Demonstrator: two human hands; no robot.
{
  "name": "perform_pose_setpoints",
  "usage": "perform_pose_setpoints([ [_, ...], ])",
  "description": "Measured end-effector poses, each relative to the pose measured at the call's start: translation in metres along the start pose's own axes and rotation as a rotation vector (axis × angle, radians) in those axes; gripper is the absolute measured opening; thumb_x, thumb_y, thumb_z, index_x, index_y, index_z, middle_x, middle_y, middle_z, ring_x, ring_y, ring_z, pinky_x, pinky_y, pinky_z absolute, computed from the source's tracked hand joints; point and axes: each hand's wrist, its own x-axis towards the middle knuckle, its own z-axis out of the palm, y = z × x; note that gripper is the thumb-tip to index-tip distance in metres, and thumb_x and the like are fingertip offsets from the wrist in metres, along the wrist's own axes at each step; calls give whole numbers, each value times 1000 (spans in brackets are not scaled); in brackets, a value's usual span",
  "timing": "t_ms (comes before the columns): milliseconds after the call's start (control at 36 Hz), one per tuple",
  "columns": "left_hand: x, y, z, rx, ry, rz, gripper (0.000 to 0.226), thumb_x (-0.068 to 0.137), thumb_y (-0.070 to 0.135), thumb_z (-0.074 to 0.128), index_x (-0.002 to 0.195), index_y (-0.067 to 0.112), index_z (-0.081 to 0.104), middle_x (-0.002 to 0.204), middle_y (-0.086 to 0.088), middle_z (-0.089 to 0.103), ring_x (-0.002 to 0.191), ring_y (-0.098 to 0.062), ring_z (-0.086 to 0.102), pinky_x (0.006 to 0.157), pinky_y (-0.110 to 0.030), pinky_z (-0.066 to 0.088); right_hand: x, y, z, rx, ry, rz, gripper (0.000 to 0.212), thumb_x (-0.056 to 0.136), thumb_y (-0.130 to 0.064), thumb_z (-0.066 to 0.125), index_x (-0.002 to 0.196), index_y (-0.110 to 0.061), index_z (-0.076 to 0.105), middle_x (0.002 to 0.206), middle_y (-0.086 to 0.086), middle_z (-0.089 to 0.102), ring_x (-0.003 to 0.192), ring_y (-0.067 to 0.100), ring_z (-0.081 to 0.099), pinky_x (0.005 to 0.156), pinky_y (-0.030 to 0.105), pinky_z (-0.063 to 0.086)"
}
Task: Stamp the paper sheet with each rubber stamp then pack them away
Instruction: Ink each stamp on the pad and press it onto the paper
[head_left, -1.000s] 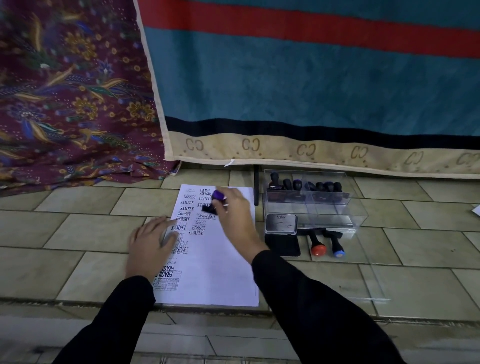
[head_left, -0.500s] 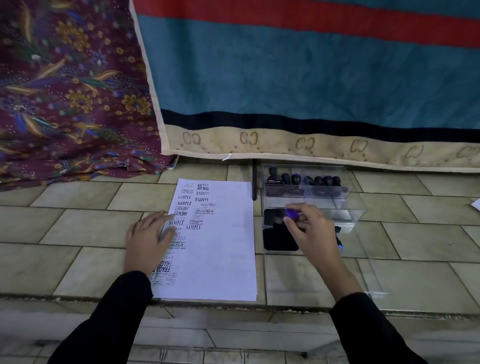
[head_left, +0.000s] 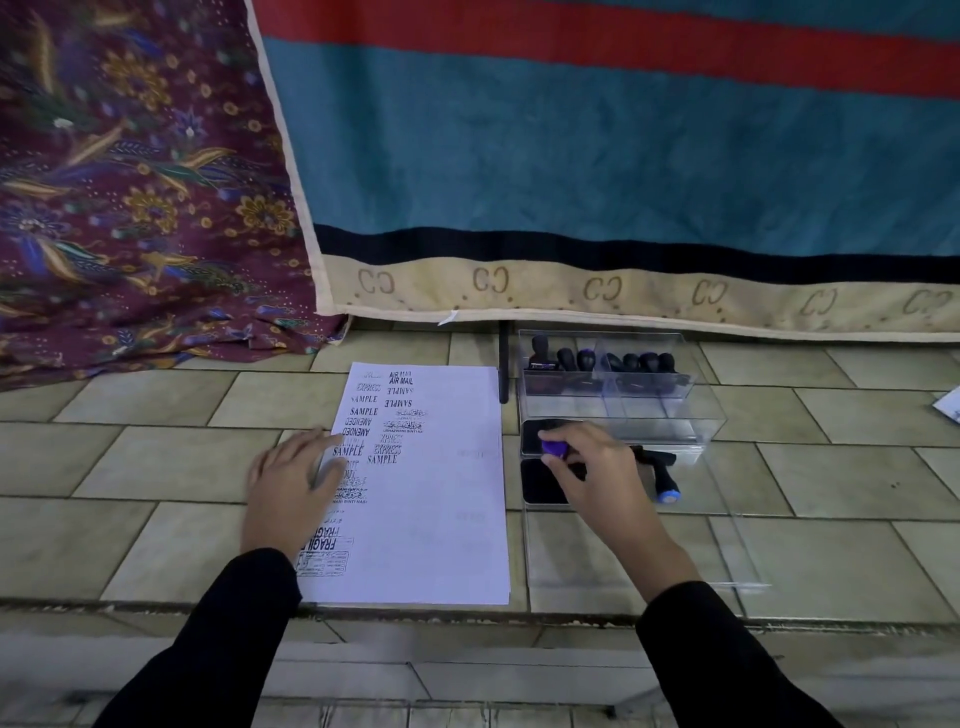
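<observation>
A white paper sheet (head_left: 431, 499) with several black stamp prints lies on the tiled floor. My left hand (head_left: 291, 483) rests flat on its left edge, fingers spread. My right hand (head_left: 587, 467) grips a purple-topped rubber stamp (head_left: 554, 448) and holds it down over the open black ink pad (head_left: 540, 486) to the right of the sheet. A clear plastic box (head_left: 649, 410) behind the pad holds several black-handled stamps (head_left: 602, 361) in a row. A blue-tipped stamp (head_left: 664, 480) lies on the floor just right of my hand.
The box's clear lid (head_left: 675, 561) lies flat on the tiles in front of the pad. A teal and red striped cloth (head_left: 623, 156) and a purple floral cloth (head_left: 130, 182) hang behind. A step edge (head_left: 467, 616) runs along the near side.
My right hand carried the purple-topped stamp from the upper part of the paper rightward to the ink pad. My left hand stayed on the sheet.
</observation>
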Motion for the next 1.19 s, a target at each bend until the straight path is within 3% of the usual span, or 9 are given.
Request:
perform_pose_setpoints([
  [306,-2,9,-5,-11,-6,-5,44,84,42,47,121,28,66,137,3,57,130,-22,46,113,-41,19,-3,0,0,39,15,74,24,82,-8,72,105,-15,69,99,-6,63,84,7,63,78,24,57],
  [528,-1,5,-3,-23,-5,-3,41,85,43,48,120,29,66,136,5,57,129,-19,47,113,-42,21,2,-4,4,9,16,114,25,83,-8,70,107,-14,69,102,-4,63,80,10,63,74,10,49],
  [667,0,5,-4,-19,-9,-2,42,84,43,48,120,29,66,136,5,57,129,-20,48,113,-43,22,-10,-4,5,38,43,104,24,83,-6,70,106,-12,69,102,-2,63,85,12,65,82,22,54],
  [917,-1,9,-7,-16,-10,-15,42,84,43,47,120,30,65,136,7,57,129,-18,47,114,-41,20,5,-28,13,85,77,70,22,86,-11,68,107,-13,66,101,-2,63,82,10,65,78,16,53],
  [1083,-2,12,-9,-30,-16,-19,44,83,43,47,122,29,64,138,6,55,131,-19,45,114,-40,18,26,-74,62,189,-108,-30,23,84,-13,69,107,-11,66,99,8,62,81,18,63,80,30,55],
  [1194,-1,8,-6,-20,-3,-9,30,92,33,60,121,29,65,138,4,56,130,-20,46,113,-42,21,39,-95,94,160,-202,-75,26,88,-15,64,113,-10,62,105,11,59,90,25,60,85,34,51],
])
